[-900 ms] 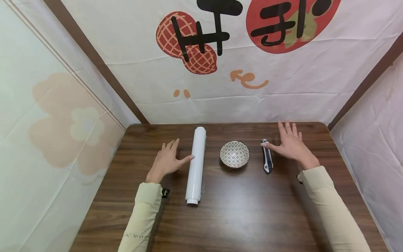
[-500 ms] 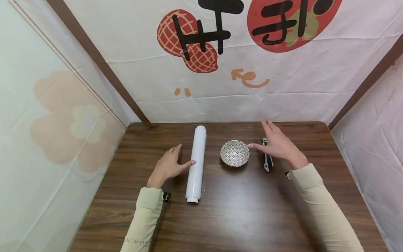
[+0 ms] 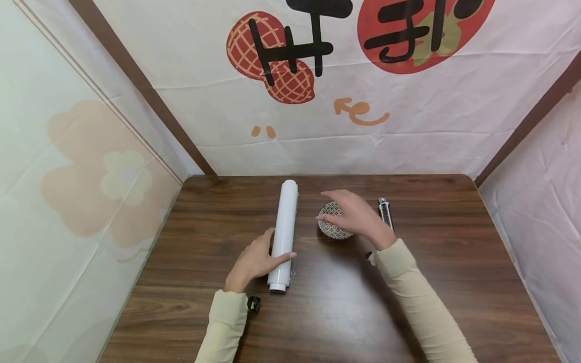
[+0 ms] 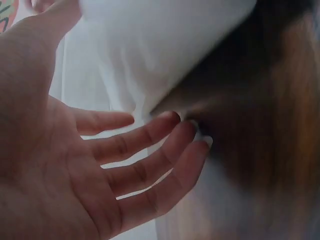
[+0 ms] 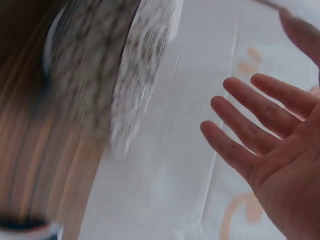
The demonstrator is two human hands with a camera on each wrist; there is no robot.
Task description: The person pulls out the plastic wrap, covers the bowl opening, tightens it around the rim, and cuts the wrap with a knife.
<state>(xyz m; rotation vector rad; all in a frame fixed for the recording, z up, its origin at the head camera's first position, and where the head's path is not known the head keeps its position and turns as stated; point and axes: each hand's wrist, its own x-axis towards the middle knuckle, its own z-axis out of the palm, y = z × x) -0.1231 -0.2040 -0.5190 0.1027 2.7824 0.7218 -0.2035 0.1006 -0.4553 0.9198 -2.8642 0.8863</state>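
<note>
A white roll of cling film (image 3: 286,214) lies lengthwise on the wooden table. My left hand (image 3: 254,259) is at its near half, thumb reaching across above it and the other fingers on its left side. In the left wrist view those fingers (image 4: 145,140) are loosely bent, and no grip on the roll (image 4: 165,45) shows. Above a small patterned bowl (image 3: 333,233) hovers my right hand (image 3: 356,214), partly covering it. The right wrist view has the right fingers (image 5: 240,135) spread and apart from the bowl (image 5: 95,65), which is blurred.
To the right of the bowl lies a utility knife (image 3: 385,212), its lower part hidden behind the right wrist. The table (image 3: 204,217) ends at a printed cloth wall (image 3: 218,121) at the back, with more cloth on both sides.
My right hand has moved left from the utility knife to over the bowl. My left hand has come nearer and right, its thumb now across the roll's near half.
</note>
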